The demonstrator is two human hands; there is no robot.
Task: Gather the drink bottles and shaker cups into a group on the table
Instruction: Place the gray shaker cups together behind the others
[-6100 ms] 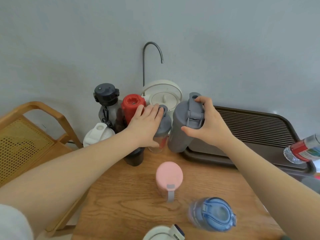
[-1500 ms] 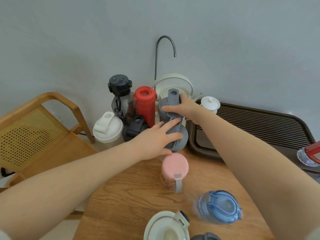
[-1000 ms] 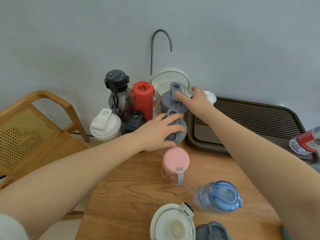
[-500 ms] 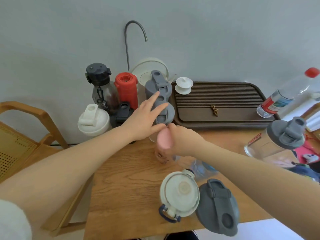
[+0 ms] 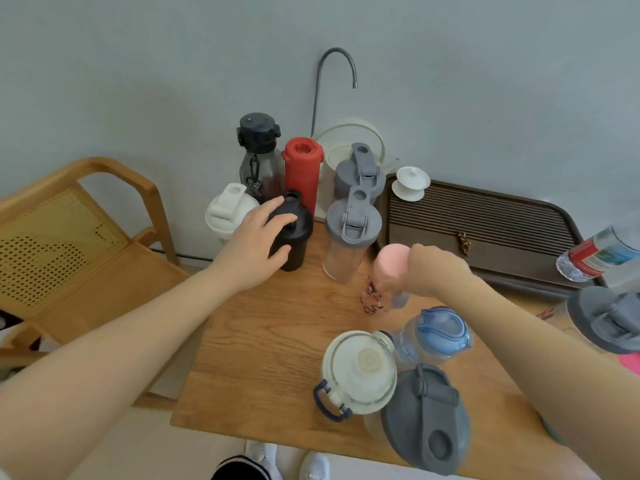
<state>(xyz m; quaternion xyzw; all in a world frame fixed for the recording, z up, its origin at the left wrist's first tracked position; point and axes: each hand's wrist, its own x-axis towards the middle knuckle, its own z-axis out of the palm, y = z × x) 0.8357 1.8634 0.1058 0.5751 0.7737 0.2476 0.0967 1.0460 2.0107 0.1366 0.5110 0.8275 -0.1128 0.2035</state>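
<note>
My left hand (image 5: 252, 249) grips the black shaker cup (image 5: 294, 233) at the table's back left. My right hand (image 5: 433, 271) is closed around the pink-lidded bottle (image 5: 384, 271), which tilts slightly. Behind stand a grey-lidded clear shaker (image 5: 351, 233), a taller grey shaker (image 5: 360, 171), a red bottle (image 5: 302, 171), a dark-capped smoky bottle (image 5: 258, 157) and a white-lidded shaker (image 5: 228, 213). Near the front edge stand a blue-lidded bottle (image 5: 440, 336), a cream-lidded bottle (image 5: 358, 372) and a large grey-lidded bottle (image 5: 426, 414).
A dark slatted tea tray (image 5: 485, 216) with a small white lidded cup (image 5: 411, 183) sits at the back right. A red-labelled water bottle (image 5: 595, 254) and a grey-lidded bottle (image 5: 609, 317) are at the right edge. A wooden chair (image 5: 83, 233) stands left of the table (image 5: 270, 337). A gooseneck water dispenser (image 5: 349, 140) stands by the wall.
My left hand has moved off the grey-lidded shaker onto the black shaker cup. My right hand holds the pink-lidded bottle, now further right. The camera view has shifted.
</note>
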